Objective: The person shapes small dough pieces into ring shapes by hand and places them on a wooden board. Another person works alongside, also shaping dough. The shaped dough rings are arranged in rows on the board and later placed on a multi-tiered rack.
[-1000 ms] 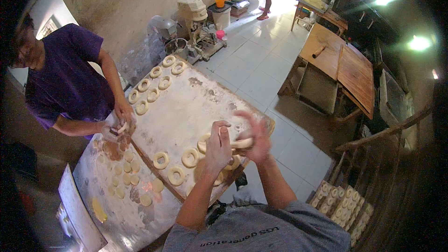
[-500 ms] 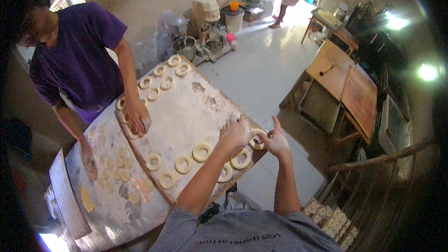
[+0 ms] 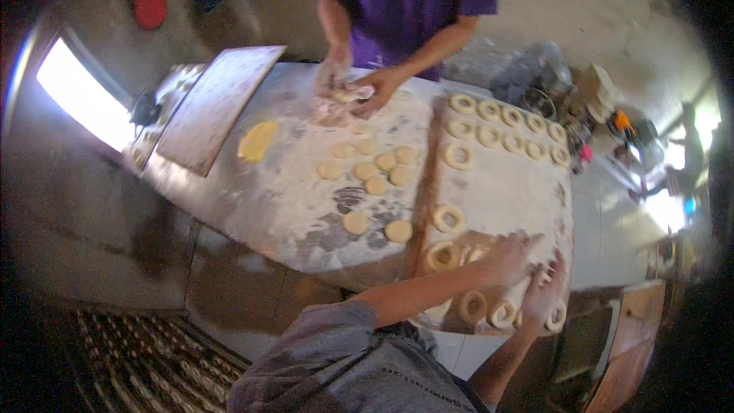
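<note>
My left hand [image 3: 514, 257] is over the near right part of a floured board [image 3: 505, 191], its fingers smeared by motion. Close beside it, my right hand [image 3: 544, 291] is bent near the board's right edge, also blurred; whether either hand holds dough I cannot make out. A dough ring [image 3: 556, 317] lies just under my right wrist. Along the near edge are more dough rings, among them one in shadow [image 3: 472, 307] and one beside it [image 3: 503, 313]. My left forearm partly covers others. Several rings [image 3: 489, 112] stand in rows at the board's far side.
Across the table, a person in a purple shirt [image 3: 413, 8] works a piece of dough [image 3: 353, 94] with both hands. Small flat dough rounds [image 3: 365, 171] and a yellow lump [image 3: 258, 141] lie on the floured tabletop [image 3: 290, 206]. A pale tray [image 3: 222, 107] leans at left; trays of rings [image 3: 153, 359] are at lower left.
The view has swung to the left. My hands have drawn closer together by the board's right edge. The other person's hands have come together around a piece of dough.
</note>
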### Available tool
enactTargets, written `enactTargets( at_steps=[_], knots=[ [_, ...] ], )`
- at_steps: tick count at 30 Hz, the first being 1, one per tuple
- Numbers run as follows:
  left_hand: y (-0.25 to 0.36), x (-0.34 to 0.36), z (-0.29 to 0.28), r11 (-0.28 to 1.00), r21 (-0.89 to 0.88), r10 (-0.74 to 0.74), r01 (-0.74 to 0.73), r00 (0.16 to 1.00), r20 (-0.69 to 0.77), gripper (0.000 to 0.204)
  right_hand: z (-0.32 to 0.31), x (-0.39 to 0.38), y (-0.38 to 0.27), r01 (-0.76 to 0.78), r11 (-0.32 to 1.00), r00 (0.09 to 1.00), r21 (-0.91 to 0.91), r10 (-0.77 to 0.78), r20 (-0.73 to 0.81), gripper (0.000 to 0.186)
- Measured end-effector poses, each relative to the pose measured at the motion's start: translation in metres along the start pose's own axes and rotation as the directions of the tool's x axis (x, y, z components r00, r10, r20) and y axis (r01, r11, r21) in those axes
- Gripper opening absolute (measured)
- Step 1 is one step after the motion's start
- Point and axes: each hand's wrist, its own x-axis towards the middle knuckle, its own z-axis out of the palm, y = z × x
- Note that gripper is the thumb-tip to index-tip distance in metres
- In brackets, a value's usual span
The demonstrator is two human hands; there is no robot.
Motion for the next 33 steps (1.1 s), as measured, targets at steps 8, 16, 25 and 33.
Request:
enactTargets(
  at_steps=[8, 16, 25, 33],
  knots=[
    [-0.196, -0.19, -0.217, 0.739, -0.222, -0.668, 0.636, 0.648, -0.367, 0.037, 0.33, -0.021, -0.147, 0.549, 0.834, 0.559, 0.054, -0.415, 0.717, 0.023],
    [-0.261, -0.243, -0.274, 0.635, -0.385, -0.773, 0.67, 0.546, -0.324, 0.034, 0.421, -0.043, -0.204, 0.397, 0.918, 0.489, -0.024, -0.189, 0.852, 0.03],
    [-0.209, -0.248, -0.348, 0.766, -0.518, -0.584, 0.38, 0.747, -0.316, 0.034, 0.345, -0.073, -0.275, 0.26, 0.965, 0.568, -0.026, -0.131, 0.813, 0.039],
    [-0.217, -0.22, -0.321, 0.935, -0.02, -0.291, 0.355, 0.729, -0.62, 0.04, 0.381, -0.078, -0.215, -0.257, 0.857, 0.608, 0.448, -0.217, 0.764, 0.049]
  ],
)
